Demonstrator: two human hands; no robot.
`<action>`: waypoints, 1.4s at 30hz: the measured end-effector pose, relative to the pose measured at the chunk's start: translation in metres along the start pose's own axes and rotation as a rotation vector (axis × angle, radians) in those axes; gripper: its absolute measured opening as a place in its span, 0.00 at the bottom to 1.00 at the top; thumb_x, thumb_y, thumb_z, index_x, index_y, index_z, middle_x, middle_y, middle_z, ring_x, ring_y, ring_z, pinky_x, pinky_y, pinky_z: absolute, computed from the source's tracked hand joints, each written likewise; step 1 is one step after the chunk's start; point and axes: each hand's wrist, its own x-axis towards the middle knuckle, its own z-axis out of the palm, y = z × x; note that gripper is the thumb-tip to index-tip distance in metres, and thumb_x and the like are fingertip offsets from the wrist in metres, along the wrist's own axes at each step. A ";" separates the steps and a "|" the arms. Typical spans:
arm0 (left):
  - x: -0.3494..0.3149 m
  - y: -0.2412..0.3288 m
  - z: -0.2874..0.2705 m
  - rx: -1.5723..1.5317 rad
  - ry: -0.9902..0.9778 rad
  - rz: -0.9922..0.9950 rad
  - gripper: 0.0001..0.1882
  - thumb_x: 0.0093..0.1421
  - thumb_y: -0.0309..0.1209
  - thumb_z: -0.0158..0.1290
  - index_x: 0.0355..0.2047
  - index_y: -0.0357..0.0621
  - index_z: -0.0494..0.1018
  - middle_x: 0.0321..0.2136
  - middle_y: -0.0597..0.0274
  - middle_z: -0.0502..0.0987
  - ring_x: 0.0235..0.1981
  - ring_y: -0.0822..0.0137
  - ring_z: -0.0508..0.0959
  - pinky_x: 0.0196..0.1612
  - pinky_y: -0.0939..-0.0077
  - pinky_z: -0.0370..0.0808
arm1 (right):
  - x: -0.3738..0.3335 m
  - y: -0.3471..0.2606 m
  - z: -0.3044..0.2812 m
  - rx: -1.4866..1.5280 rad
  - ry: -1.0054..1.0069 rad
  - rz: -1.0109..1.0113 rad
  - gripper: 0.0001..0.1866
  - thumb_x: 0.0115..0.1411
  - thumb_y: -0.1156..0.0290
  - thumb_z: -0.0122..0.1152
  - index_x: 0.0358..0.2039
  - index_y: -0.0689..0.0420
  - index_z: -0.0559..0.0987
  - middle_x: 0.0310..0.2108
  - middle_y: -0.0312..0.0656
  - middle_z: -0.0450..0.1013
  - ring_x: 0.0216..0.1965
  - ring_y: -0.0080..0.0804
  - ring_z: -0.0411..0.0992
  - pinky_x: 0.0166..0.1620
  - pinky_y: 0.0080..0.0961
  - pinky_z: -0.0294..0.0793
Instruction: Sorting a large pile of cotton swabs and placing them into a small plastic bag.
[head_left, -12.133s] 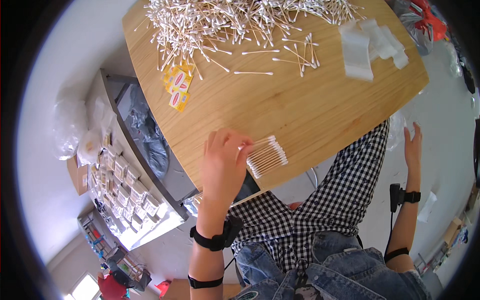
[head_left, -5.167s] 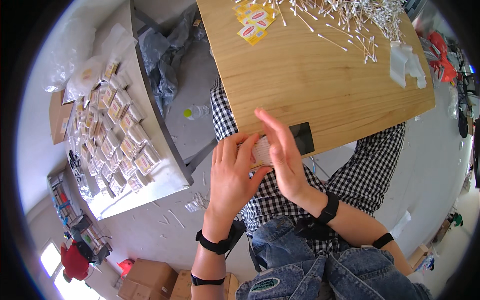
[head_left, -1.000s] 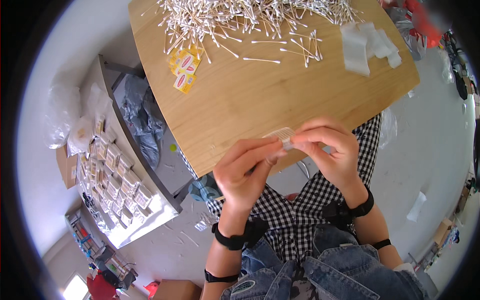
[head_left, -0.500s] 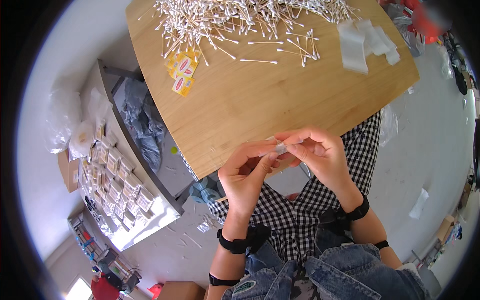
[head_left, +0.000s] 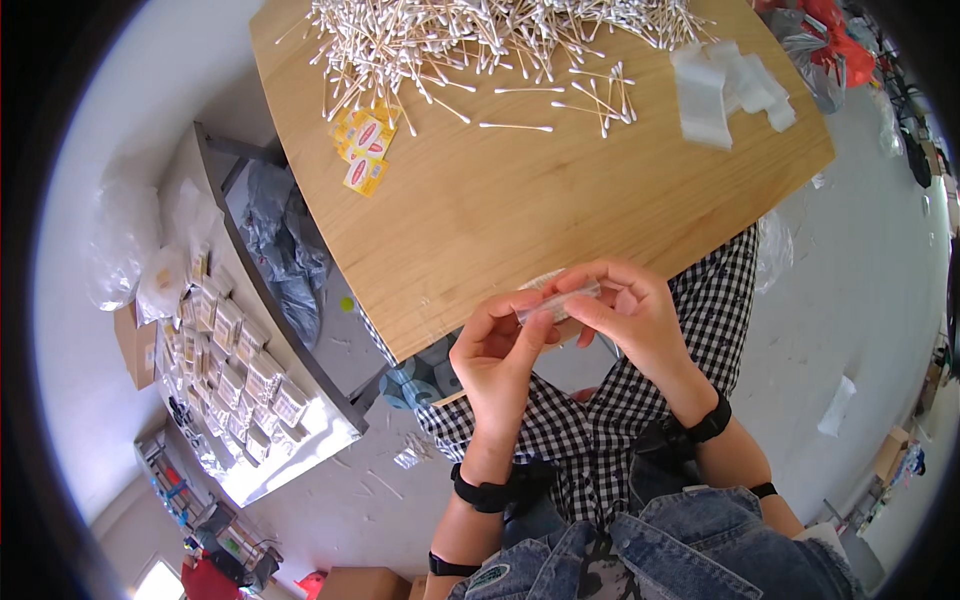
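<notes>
Above the near edge of the wooden table (head_left: 480, 220), my left hand (head_left: 498, 352) and my right hand (head_left: 637, 318) pinch a small clear plastic bag (head_left: 558, 301) between thumbs and fingers. Its upper edge shows as a narrow strip stretched between the two hands; fingers cover the rest. Farther off on the table lies a large heap of cotton swabs (head_left: 470, 35), with several loose ones in front of it. Several small yellow printed cards (head_left: 364, 175) overlap at the left, and flat clear plastic bags (head_left: 702, 100) lie in a fanned pile at the right.
On the left, a second table (head_left: 255, 478) bears many filled clear packets (head_left: 235, 340) and bulging plastic bags (head_left: 125, 245). A dark plastic sack (head_left: 280, 230) sits between the tables. Cardboard boxes (head_left: 362, 582) and scraps are on the floor; red and grey bags (head_left: 825, 60) stand at far right.
The small plastic bag now shows a longer strip between my hands, where only a little bunched bit showed before. My left hand has shifted slightly right and down.
</notes>
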 end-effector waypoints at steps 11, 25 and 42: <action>0.008 0.003 -0.002 -0.053 -0.047 0.027 0.09 0.60 0.18 0.55 0.41 0.32 0.77 0.43 0.51 0.79 0.33 0.68 0.80 0.39 0.77 0.79 | 0.003 -0.002 -0.006 0.145 -0.051 -0.013 0.12 0.64 0.73 0.58 0.46 0.63 0.77 0.44 0.42 0.78 0.41 0.24 0.77 0.34 0.17 0.78; 0.031 0.012 -0.004 0.463 -0.086 0.388 0.07 0.53 0.17 0.61 0.34 0.36 0.82 0.36 0.57 0.79 0.29 0.73 0.77 0.30 0.83 0.74 | 0.011 0.002 -0.003 -0.440 0.161 -0.594 0.04 0.56 0.80 0.64 0.33 0.62 0.83 0.35 0.41 0.78 0.34 0.26 0.75 0.34 0.18 0.74; 0.017 0.025 0.002 0.552 -0.143 0.517 0.08 0.51 0.19 0.63 0.33 0.39 0.83 0.31 0.61 0.80 0.29 0.70 0.78 0.31 0.82 0.73 | -0.009 -0.005 -0.009 -0.506 0.197 -0.569 0.04 0.57 0.79 0.64 0.34 0.61 0.84 0.35 0.40 0.79 0.34 0.23 0.75 0.35 0.16 0.73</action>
